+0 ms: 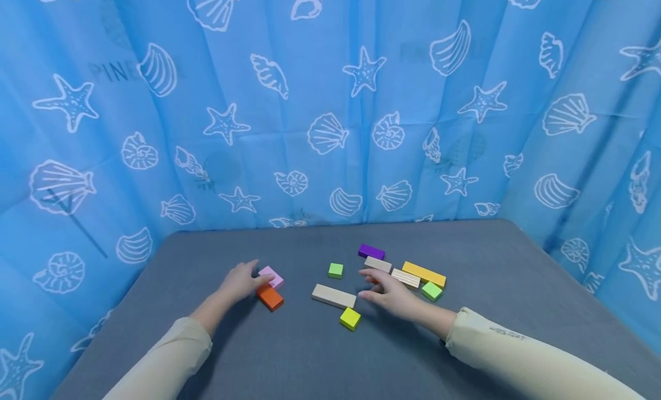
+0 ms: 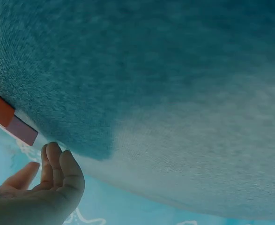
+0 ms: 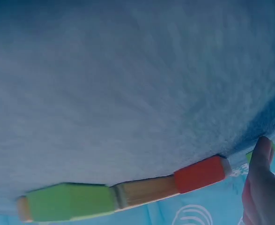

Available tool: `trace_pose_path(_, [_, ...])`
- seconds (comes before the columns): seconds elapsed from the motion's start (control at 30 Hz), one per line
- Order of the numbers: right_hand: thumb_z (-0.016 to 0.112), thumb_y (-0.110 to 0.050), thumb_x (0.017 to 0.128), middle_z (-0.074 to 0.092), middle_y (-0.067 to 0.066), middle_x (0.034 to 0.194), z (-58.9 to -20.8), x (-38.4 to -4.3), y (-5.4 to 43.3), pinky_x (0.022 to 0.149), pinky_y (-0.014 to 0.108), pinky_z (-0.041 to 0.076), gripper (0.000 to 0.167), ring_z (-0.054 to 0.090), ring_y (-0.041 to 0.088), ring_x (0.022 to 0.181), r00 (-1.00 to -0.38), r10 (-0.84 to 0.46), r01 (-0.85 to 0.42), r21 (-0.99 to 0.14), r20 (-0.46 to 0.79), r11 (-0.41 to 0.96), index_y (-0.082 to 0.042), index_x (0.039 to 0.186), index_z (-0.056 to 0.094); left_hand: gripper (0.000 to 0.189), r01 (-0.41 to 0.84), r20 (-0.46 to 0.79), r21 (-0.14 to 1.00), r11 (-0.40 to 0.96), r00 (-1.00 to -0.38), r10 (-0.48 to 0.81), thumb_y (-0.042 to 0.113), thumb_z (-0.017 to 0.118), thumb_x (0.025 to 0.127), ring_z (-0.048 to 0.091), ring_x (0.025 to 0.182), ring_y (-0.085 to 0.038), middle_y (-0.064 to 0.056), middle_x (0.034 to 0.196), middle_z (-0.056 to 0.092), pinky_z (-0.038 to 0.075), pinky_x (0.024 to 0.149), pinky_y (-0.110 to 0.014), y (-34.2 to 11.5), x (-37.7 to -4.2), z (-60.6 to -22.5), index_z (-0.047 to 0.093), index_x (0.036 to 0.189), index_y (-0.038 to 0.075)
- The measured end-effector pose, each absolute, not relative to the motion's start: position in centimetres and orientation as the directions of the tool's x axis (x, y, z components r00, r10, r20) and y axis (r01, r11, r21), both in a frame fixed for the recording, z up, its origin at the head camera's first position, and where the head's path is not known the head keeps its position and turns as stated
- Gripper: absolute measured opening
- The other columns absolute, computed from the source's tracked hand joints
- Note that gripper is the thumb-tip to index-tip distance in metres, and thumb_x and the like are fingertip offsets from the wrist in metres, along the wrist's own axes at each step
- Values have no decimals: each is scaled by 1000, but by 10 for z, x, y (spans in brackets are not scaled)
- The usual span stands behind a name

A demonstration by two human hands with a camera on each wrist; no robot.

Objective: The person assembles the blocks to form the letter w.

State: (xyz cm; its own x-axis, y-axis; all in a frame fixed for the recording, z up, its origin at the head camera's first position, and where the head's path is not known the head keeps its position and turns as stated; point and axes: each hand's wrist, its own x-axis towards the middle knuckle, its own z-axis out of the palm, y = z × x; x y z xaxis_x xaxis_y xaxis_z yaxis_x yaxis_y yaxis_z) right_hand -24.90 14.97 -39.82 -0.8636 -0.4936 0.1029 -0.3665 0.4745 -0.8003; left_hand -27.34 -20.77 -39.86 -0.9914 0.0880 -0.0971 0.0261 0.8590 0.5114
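My left hand (image 1: 241,282) hovers beside a pink block (image 1: 271,276) and an orange block (image 1: 270,297), which lie end to end. In the left wrist view its fingers (image 2: 69,166) are loosely bent with nothing between them. My right hand (image 1: 391,297) reaches over the table with fingers spread, partly covering a red-orange block. The right wrist view shows that red block (image 3: 200,175) beside a plain wood block (image 3: 149,191) and a green block (image 3: 71,201). Left of the right hand lie a long plain wood block (image 1: 333,296) and a yellow block (image 1: 350,318).
A small green block (image 1: 335,270) lies between the hands. Past the right hand are a purple block (image 1: 371,252), a short wood block (image 1: 378,264), a ridged wood block (image 1: 405,278), an amber block (image 1: 424,274) and another green block (image 1: 431,291). A blue curtain (image 1: 310,176) borders the grey table (image 1: 289,354).
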Motion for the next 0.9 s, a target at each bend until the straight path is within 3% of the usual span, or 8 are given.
trace_pose_path(0.23, [66, -18, 94, 58, 22, 114, -398, -262, 135, 81, 41, 50, 49, 58, 26, 96, -838, -539, -389, -786, 85, 481, 5, 135, 51, 64, 3, -95, 488, 873, -994, 57, 32, 66, 93, 47, 116, -45, -33, 133, 47, 39, 98, -57, -197, -277, -398, 46, 138, -10])
trace_pose_path(0.5, [68, -19, 92, 59, 7, 97, -398, -272, 120, 67, 31, 45, 43, 53, 17, 82, -826, -563, -378, -762, 21, 526, -1, 131, 59, 66, -19, -96, 489, 872, -995, 33, 34, 74, 86, 50, 98, -34, -24, 117, 56, 46, 84, -46, -197, -282, -402, 53, 132, -9])
trace_pose_path(0.7, [70, -14, 90, 40, 2, 75, -397, -281, 110, 59, 28, 30, 43, 39, 17, 70, -827, -544, -244, -781, -142, 575, -6, 131, 61, 63, -25, -105, 508, 861, -994, 33, 33, 74, 87, 51, 95, -32, -23, 115, 57, 46, 84, -45, -197, -285, -405, 54, 130, -8])
trace_pose_path(0.8, [71, -11, 89, 41, 3, 78, -396, -284, 106, 62, 29, 31, 41, 40, 18, 72, -821, -538, -221, -761, -192, 610, -9, 129, 64, 62, -29, -109, 518, 855, -994, 32, 32, 74, 87, 51, 95, -32, -22, 114, 57, 46, 83, -45, -195, -287, -404, 54, 130, -7])
trace_pose_path(0.9, [72, -12, 89, 56, 5, 97, -394, -288, 103, 76, 35, 44, 38, 50, 20, 87, -816, -527, -213, -725, -236, 655, -14, 126, 67, 62, -40, -112, 532, 846, -993, 24, 29, 76, 86, 51, 94, -32, -21, 113, 57, 46, 83, -45, -193, -288, -402, 53, 130, -7])
